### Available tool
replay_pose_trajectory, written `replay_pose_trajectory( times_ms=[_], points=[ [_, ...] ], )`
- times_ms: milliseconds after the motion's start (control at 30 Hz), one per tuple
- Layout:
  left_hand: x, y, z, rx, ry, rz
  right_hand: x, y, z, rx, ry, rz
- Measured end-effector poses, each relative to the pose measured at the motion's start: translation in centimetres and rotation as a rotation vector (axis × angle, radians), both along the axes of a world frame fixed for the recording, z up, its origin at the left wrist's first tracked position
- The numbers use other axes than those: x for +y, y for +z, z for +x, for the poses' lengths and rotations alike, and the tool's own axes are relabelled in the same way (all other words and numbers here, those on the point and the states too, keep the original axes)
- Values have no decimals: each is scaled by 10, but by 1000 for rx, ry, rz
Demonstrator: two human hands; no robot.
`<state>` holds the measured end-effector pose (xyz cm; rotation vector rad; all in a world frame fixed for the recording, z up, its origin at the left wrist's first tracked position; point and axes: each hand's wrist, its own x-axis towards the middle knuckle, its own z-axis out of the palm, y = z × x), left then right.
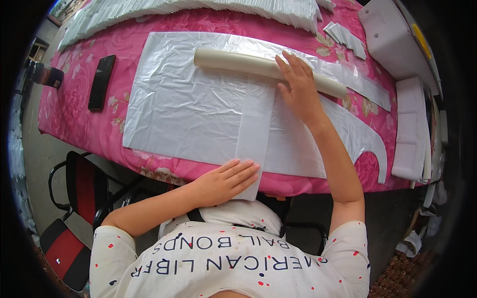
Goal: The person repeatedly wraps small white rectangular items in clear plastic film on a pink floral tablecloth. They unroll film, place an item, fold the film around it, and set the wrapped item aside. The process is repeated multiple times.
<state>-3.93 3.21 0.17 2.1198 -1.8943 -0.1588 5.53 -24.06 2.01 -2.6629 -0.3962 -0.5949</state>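
A wrinkled white plastic sheet (186, 104), probably a bag, lies flat before me, with a curved cutout at its right end. Across it runs a narrow folded white plastic strip (257, 115), reaching from the tube over the table's near edge. My left hand (233, 180) rests palm down on the strip's near end, fingers extended and close together. A cream-coloured tube (234, 63) lies across the far part of the sheet. On its right half sits my right hand (298, 83), fingers spread over the top, not wrapped around it.
The table wears a pink floral cloth (70, 108). A black phone (101, 82) and a jar (46, 74) are at left. Folded white plastic pieces (208, 13) line the far side; a few more (344, 39) lie far right. White foam boxes (387, 41) flank the right edge. A chair (80, 186) stands left.
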Motion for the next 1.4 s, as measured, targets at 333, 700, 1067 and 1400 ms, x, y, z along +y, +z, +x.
replay_pose_trajectory(
  times_ms=[333, 700, 1067, 1400],
  points=[
    [2, -1, 21, 150, -18, -265, 48, 11, -123, 454, 428, 162],
    [3, 3, 20, 58, 107, -170, 35, 12, -109, 11, -45, -61],
    [4, -4, 18, 7, 86, -93, -15, 2, -3, -38, 89, -131],
    [2, 1, 20, 77, 122, -163, 9, 8, -52, 282, 342, -56]
  ],
)
